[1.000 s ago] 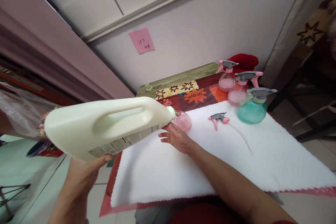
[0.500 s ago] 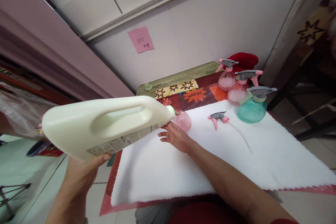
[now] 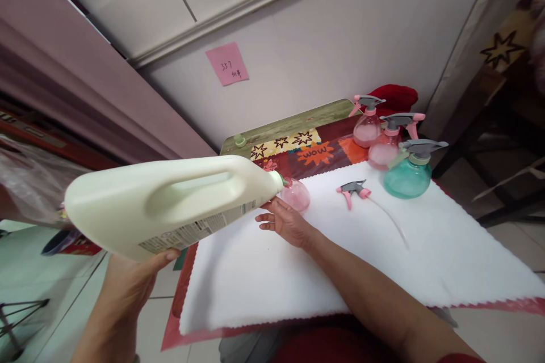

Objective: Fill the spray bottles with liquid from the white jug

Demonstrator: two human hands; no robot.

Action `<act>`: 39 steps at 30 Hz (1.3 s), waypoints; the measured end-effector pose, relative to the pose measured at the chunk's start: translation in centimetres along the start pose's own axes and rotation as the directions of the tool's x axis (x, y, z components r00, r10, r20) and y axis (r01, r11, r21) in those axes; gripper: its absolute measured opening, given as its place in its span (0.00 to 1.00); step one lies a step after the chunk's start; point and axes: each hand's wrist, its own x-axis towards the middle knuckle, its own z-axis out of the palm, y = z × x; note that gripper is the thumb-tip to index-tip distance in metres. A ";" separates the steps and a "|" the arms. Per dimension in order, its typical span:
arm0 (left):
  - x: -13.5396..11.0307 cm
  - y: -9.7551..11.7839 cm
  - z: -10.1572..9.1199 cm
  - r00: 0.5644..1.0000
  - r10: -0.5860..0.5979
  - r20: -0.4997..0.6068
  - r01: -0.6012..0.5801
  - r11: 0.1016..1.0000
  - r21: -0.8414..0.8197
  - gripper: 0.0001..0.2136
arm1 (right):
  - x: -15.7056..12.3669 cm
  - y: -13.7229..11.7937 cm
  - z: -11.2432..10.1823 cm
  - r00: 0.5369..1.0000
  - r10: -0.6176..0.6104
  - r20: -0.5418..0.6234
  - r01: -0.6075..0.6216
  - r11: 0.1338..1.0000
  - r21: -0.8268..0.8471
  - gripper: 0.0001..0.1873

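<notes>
A large pale-green plastic jug (image 3: 204,181) with a moulded handle lies tipped almost level, its mouth to the right. My left hand (image 3: 140,272) bears its lower body from below, thumb on the labelled side. At the neck's underside is my right hand (image 3: 289,224); its upper fingers press against the jug there, and the other fingers stick out loosely curled. The jug's mouth meets a small green piece at the top of a round pink clear bottle (image 3: 297,195). Whether liquid is flowing I cannot tell. Right of it lies a grey-and-pink spray head (image 3: 355,188) with its tube.
Two pink spray bottles (image 3: 367,127) and a teal spray bottle (image 3: 407,178) stand at the table's right back. A green cap (image 3: 240,140) rests at the far left corner. White padded cloth (image 3: 255,283) covers much of the table. A pink note (image 3: 227,63) is on the wall.
The jug's rear end has shifted very slightly left. Both hands keep their places on it, and the pink bottle stays where it was.
</notes>
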 end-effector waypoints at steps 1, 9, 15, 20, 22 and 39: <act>0.0 0.0 0.0 1.000 -0.006 -0.006 0.006 1.000 0.004 0.39 | 0.0 0.0 0.0 1.000 0.001 -0.002 -0.001 1.000 0.000 0.23; 0.2 0.2 0.1 1.000 -0.014 -0.005 0.014 1.000 -0.001 0.40 | 0.0 -0.1 0.1 1.000 0.002 0.000 -0.002 1.000 0.000 0.23; 0.3 0.1 0.0 0.999 -0.037 -0.033 0.038 0.999 0.010 0.38 | -0.1 -0.1 0.1 1.000 -0.002 0.000 0.002 1.000 0.006 0.23; 0.4 -0.2 -0.3 0.999 -0.043 -0.021 0.043 0.999 0.004 0.37 | -0.1 -0.1 0.0 1.000 -0.002 0.008 0.002 1.000 -0.003 0.22; 0.5 -0.2 -0.4 0.999 -0.039 -0.011 0.039 0.999 0.000 0.37 | 0.0 -0.1 0.0 1.000 -0.003 0.011 0.003 1.000 0.001 0.23; 1.2 -0.2 -0.4 0.999 0.004 0.042 -0.003 1.000 -0.024 0.37 | -0.1 -0.2 0.1 1.000 0.001 0.014 -0.002 1.000 0.014 0.25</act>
